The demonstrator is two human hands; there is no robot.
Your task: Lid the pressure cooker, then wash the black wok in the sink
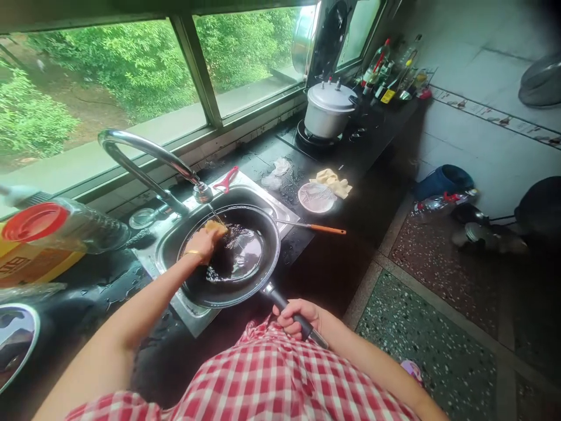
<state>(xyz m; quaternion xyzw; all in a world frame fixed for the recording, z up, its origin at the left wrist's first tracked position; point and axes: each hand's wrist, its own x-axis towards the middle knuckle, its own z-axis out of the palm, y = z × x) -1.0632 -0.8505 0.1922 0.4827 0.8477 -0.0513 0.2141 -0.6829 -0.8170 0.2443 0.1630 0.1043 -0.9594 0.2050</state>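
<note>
Kitchen sink (184, 313): left hand (202, 242) presses soft sponge (215, 227) into wet, slippery, probably heavy pan (232, 257); right hand (298, 318) closed around handle (289, 310).

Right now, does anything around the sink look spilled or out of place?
Water is spread over the dark counter left of the sink. On the floor to the right, a plastic bottle lies on its side. Nothing looks broken.

Bright daylight through the window (131, 70); dark, glossy tabletop (333, 263) with wet glare; strong fisheye bending, blurred and darkened toward the corners.
</note>
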